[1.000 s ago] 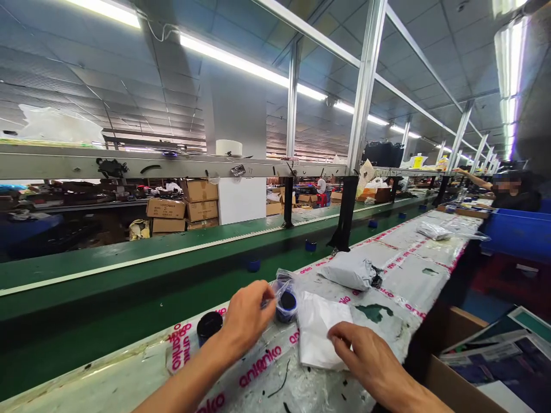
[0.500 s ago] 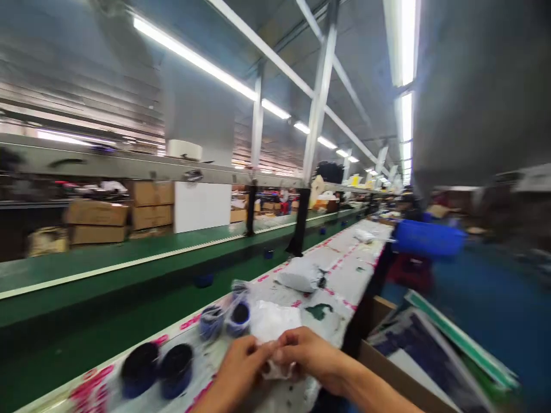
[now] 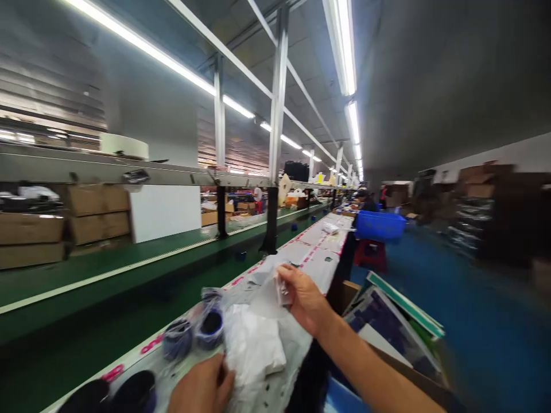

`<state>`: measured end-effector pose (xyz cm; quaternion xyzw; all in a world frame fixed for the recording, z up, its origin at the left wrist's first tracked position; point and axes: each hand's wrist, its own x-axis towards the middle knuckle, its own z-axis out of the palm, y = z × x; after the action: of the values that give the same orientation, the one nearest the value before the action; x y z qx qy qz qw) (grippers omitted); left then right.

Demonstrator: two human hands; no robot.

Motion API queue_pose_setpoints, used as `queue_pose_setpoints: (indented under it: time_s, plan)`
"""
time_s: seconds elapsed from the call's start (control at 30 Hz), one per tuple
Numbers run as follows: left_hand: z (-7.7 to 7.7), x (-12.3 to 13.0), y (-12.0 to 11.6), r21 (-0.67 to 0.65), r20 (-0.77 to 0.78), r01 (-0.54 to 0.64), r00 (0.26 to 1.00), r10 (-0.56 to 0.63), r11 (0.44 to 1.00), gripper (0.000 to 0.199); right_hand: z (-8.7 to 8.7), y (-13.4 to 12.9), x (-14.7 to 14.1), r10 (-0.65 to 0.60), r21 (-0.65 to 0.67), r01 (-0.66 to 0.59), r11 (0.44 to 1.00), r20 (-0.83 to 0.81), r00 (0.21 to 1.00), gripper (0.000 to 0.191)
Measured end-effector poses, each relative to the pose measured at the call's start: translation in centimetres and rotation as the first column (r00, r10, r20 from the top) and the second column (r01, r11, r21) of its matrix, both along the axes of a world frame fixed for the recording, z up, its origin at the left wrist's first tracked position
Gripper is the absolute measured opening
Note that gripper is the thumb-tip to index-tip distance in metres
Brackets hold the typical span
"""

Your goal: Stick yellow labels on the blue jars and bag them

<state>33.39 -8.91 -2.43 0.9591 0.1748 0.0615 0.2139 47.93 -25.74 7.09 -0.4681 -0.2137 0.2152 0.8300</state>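
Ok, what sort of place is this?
Probably a factory packing floor: there's a long green assembly line, stacked cardboard cartons, and a blue plastic crate beside the line.

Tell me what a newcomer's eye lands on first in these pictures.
Closest to the camera, the right hand pinches up a clear plastic bag, while the left hand is at a folded white package on the workbench. Farther along, to the right of the bench, a bright blue plastic crate sits on a red stool. Overhead, long fluorescent tube lights run along the line, above a green conveyor belt.
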Motion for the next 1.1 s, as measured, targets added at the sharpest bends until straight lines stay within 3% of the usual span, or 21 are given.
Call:
queue_pose_setpoints:
  time_s: [0.07, 0.13, 0.2, 0.3, 0.4, 0.47, 0.57, 0.67, 0.73, 0.8, 0.87, 0.93, 0.97, 1.1]
  plan:
    - [0.8, -0.4, -0.5, -0.056, 0.039, -0.034, 0.999, 0.036, 0.998, 0.022, 0.5, 0.3, -0.5, 0.054, 0.022, -0.055, 0.998, 0.006, 0.998, 0.035]
    - [1.7, -1.0, -0.4, -0.194, 0.182, -0.112, 0.972, 0.148, 0.975, 0.044, 0.1, 1.0, -1.3, 0.137, 0.001, -0.137, 0.991, 0.012, 0.991, 0.032]
    - [3.2, -1.8, -0.1, -0.321, 0.306, -0.144, 0.919, 0.247, 0.936, 0.05, -0.7, 2.2, -2.4, 0.21, -0.027, -0.209, 0.978, 0.02, 0.978, 0.03]
    - [6.0, -3.3, 0.5, -0.482, 0.463, -0.017, 0.844, 0.271, 0.876, 0.044, -1.9, 4.6, -4.4, 0.305, -0.055, -0.303, 0.952, 0.029, 0.952, 0.031]
    - [8.0, -4.5, 1.3, -0.639, 0.48, 0.15, 0.844, 0.239, 0.754, 0.038, -2.5, 6.9, -6.3, 0.431, -0.111, -0.422, 0.9, 0.077, 0.899, 0.031]
    - [8.5, -5.2, 2.2, -0.702, 0.439, 0.165, 0.866, 0.239, 0.692, 0.039, -2.4, 8.1, -7.4, 0.509, -0.187, -0.483, 0.856, 0.135, 0.85, 0.031]
    - [8.2, -6.6, 4.0, -0.713, 0.39, 0.119, 0.887, 0.249, 0.691, 0.042, -2.1, 9.6, -8.4, 0.593, -0.314, -0.523, 0.792, 0.193, 0.782, 0.038]
    - [7.8, -8.1, 6.0, -0.637, 0.367, 0.027, 0.889, 0.272, 0.77, 0.04, -2.0, 11.4, -8.5, 0.613, -0.394, -0.502, 0.77, 0.234, 0.755, 0.04]
    - [7.9, -9.0, 7.4, -0.513, 0.377, -0.083, 0.873, 0.311, 0.854, 0.033, -2.2, 12.9, -8.2, 0.565, -0.43, -0.419, 0.8, 0.304, 0.767, 0.037]
    - [7.9, -9.8, 8.7, -0.326, 0.404, -0.214, 0.849, 0.341, 0.921, 0.022, -2.5, 14.7, -7.8, 0.464, -0.456, -0.258, 0.852, 0.428, 0.776, 0.029]
    - [7.7, -10.4, 9.7, -0.111, 0.436, -0.319, 0.836, 0.334, 0.941, 0.015, -2.8, 16.3, -7.4, 0.338, -0.451, -0.048, 0.891, 0.591, 0.733, 0.015]
    - [7.1, -10.8, 10.4, 0.084, 0.451, -0.379, 0.839, 0.304, 0.922, 0.016, -3.1, 17.4, -7.1, 0.251, -0.41, 0.14, 0.901, 0.757, 0.603, 0.004]
    - [6.7, -10.8, 10.6, 0.169, 0.453, -0.394, 0.845, 0.284, 0.904, 0.018, -3.3, 17.8, -7.1, 0.233, -0.384, 0.21, 0.899, 0.827, 0.512, 0.008]
    - [4.2, -10.6, 10.5, 0.445, 0.399, -0.341, 0.903, 0.158, 0.828, 0.024, -5.0, 18.2, -7.5, 0.288, -0.306, 0.382, 0.872, 0.952, 0.107, 0.016]
